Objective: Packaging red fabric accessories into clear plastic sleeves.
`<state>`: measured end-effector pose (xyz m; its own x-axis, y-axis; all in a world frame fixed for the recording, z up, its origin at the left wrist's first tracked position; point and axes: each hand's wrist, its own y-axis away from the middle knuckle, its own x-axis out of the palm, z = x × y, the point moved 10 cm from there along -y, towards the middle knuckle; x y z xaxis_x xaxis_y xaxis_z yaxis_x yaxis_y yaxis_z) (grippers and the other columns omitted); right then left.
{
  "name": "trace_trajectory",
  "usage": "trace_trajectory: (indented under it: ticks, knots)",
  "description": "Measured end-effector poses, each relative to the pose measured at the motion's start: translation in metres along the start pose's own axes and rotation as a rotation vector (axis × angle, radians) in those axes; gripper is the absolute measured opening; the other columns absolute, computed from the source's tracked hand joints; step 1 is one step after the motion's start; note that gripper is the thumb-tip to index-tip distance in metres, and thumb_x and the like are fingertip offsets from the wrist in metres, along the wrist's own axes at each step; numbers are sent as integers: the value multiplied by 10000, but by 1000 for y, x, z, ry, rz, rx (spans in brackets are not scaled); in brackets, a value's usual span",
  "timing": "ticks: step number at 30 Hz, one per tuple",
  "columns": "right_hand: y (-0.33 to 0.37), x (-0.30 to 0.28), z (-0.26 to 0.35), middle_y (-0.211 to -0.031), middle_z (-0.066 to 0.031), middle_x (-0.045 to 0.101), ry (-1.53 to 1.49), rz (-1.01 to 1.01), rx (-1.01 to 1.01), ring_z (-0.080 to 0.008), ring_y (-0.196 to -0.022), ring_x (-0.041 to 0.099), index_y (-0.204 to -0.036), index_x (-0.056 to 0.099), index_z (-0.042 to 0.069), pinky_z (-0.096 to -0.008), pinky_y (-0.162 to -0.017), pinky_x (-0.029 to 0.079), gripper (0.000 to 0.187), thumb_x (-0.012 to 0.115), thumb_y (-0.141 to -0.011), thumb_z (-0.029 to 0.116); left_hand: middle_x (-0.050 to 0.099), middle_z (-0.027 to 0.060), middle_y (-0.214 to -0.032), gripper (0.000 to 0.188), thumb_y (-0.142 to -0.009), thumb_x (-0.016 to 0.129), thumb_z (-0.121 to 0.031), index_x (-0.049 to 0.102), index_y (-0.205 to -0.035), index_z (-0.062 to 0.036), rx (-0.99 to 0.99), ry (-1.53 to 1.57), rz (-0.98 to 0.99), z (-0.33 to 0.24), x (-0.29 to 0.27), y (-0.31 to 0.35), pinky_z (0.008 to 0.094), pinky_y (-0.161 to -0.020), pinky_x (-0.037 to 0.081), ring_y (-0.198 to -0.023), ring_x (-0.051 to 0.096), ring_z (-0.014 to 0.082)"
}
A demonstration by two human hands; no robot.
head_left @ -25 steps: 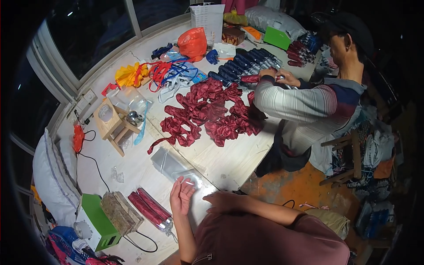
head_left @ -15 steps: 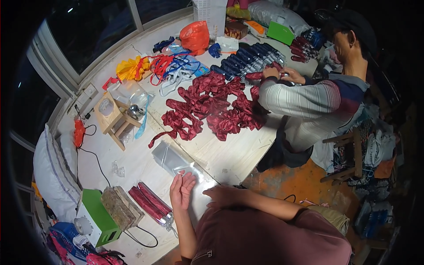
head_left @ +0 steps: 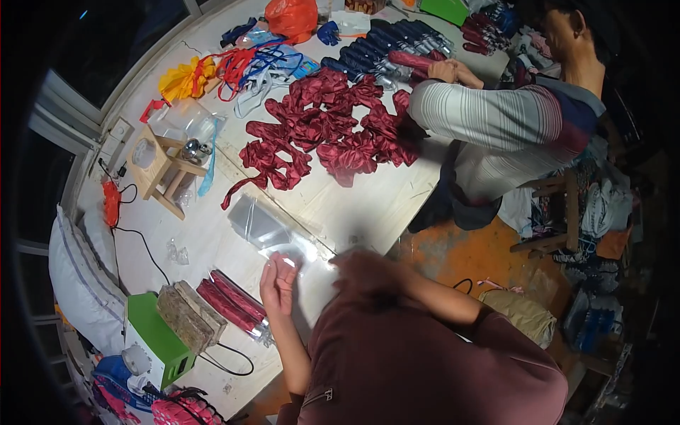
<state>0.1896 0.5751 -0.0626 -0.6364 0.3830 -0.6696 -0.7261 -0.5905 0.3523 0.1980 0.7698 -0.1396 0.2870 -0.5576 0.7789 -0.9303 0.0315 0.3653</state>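
Observation:
My left hand (head_left: 280, 285) is held palm up with its fingers apart and slightly curled, beside the near end of a stack of clear plastic sleeves (head_left: 258, 221). I see nothing gripped in it. Just to its right, over the table edge near my chest, is my right hand (head_left: 368, 275); motion blurs its fingers. Left of my left forearm lie several folded maroon umbrellas (head_left: 230, 301) in clear wrapping. Ahead of the sleeves spreads a heap of crumpled maroon fabric covers (head_left: 329, 120).
A green machine (head_left: 157, 336) and a brown block (head_left: 185, 315) stand at left, with a cable. Beyond them is a wooden stand (head_left: 159, 170). Across the table, a co-worker (head_left: 489, 117) handles a maroon umbrella (head_left: 411, 59) beside rows of navy umbrellas (head_left: 379, 46).
The whole view has shifted, so the table things sit higher in the picture. My right hand has become blurred by motion; my left hand stays palm up near the sleeves.

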Motion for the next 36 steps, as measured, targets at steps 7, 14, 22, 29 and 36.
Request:
trace_trajectory:
  ticks: [7,14,22,29,36]
  knots:
    - [36,-109,-151,-954,-126,701,-122,-927,278,-293,-781,634,-1082,656,43,-395,-716,495,272,562,-828,70,604,197,-1269,441,-961,575,-130,473,-1366,13,-179,-665,-441,19,-79,31,340,-916,539,-1056,656,271]
    - [54,-140,-272,-996,-187,681,-68,-974,903,-371,-851,644,-1260,573,48,-446,-791,508,402,561,-859,62,600,181,-1278,567,-911,660,-170,445,-1408,1,408,-1544,-766,-48,-81,56,347,-1006,457,-1166,593,287]
    - [41,-193,-250,-994,-191,664,459,-1319,375,-356,-887,611,-1160,623,27,-447,-835,484,292,577,-872,45,622,144,-1238,452,-950,579,-83,476,-1381,4,303,-1423,-506,-49,0,18,313,-997,453,-1116,608,245]
    - [20,-149,-170,-947,-120,673,-241,-1025,387,-245,-793,629,-1060,665,0,-344,-744,518,190,602,-896,74,703,89,-1033,251,-955,556,-46,639,-1188,-2,119,-1187,-83,11,100,-26,277,-850,499,-901,635,186]
    - [-3,-111,-66,-908,-111,668,-466,-829,208,-222,-738,629,-989,651,-5,-314,-671,528,155,646,-837,28,682,79,-1017,215,-922,634,-16,655,-1136,-10,208,-1240,20,32,179,-48,277,-790,509,-824,628,164]
